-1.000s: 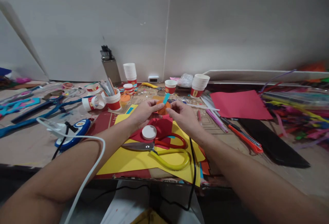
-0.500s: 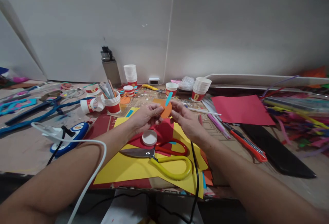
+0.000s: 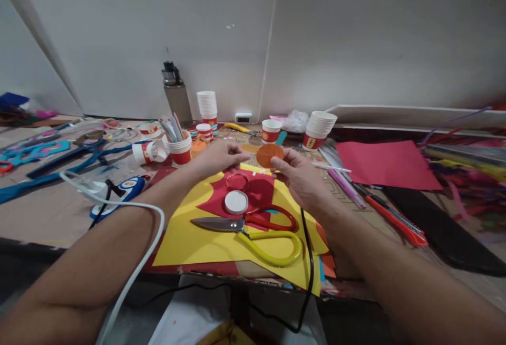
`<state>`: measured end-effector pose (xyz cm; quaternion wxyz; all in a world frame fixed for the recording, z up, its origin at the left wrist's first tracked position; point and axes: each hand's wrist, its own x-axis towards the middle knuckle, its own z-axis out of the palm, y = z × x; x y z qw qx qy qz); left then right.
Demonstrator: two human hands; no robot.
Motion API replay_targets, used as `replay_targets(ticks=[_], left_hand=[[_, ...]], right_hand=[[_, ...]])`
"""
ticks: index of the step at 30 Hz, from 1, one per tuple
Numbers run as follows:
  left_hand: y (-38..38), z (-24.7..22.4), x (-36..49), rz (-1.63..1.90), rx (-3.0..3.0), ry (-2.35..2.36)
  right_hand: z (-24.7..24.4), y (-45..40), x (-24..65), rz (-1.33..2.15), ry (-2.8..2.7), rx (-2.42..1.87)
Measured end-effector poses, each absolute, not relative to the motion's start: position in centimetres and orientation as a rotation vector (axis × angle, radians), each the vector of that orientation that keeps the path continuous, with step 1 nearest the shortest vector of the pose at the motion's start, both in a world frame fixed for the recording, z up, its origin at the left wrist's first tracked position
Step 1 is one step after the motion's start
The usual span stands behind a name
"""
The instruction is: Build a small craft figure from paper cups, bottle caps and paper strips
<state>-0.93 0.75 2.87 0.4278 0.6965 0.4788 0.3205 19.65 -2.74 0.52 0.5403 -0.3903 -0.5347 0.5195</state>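
My right hand (image 3: 294, 171) pinches an orange paper disc (image 3: 270, 155) between thumb and fingers, its flat face towards me. A narrow blue paper strip (image 3: 281, 138) sticks up behind the disc's upper right edge. To the left of the disc, apart from it, my left hand (image 3: 227, 156) hovers with its fingers loosely stretched and nothing visible in them. Below the hands lie a red ring (image 3: 237, 181) and a shallow white round piece (image 3: 236, 202) on red paper (image 3: 261, 189). Scissors (image 3: 237, 224) with one red and one yellow handle rest on yellow paper (image 3: 190, 247).
Stacked paper cups (image 3: 319, 128) stand at the back, near a single cup (image 3: 271, 131) and a bottle (image 3: 177, 97). Left are a cup of pens (image 3: 177, 147) and a white cable (image 3: 158, 239). A utility knife (image 3: 395, 221) and red sheet (image 3: 387, 163) lie right.
My left hand has let go of the orange disc and drawn back to the left. My right hand now holds the disc alone, turned with its face fuller to view. The camera view has shifted slightly.
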Motion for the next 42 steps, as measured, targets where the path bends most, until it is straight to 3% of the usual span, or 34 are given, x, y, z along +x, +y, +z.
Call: replay_targets(ticks=[6, 14, 25, 31, 35, 42], left_hand=[[2.1, 2.5, -3.4, 0.359, 2.01, 1.509], [1.7, 1.5, -2.0, 0.249, 2.262, 1.607], [-0.3, 1.0, 0.6, 0.923, 2.435, 1.452], [-0.6, 1.5, 1.2, 1.133, 1.817, 1.132], [-0.8, 1.6, 1.5, 1.115, 1.32, 0.781], [-0.9, 1.0, 1.8, 1.031, 1.279, 0.764]], right_hand=[[-0.3, -2.1, 19.8, 1.212, -1.329, -1.098], [-0.6, -2.5, 19.2, 1.261, -1.321, -1.178], [-1.2, -2.2, 19.2, 1.248, -1.261, -1.061], [-0.6, -2.3, 19.3, 1.263, -1.157, -1.052], [-0.3, -2.2, 19.4, 1.304, -1.094, -0.94], [-0.4, -1.8, 20.0, 1.195, -1.154, -1.03]])
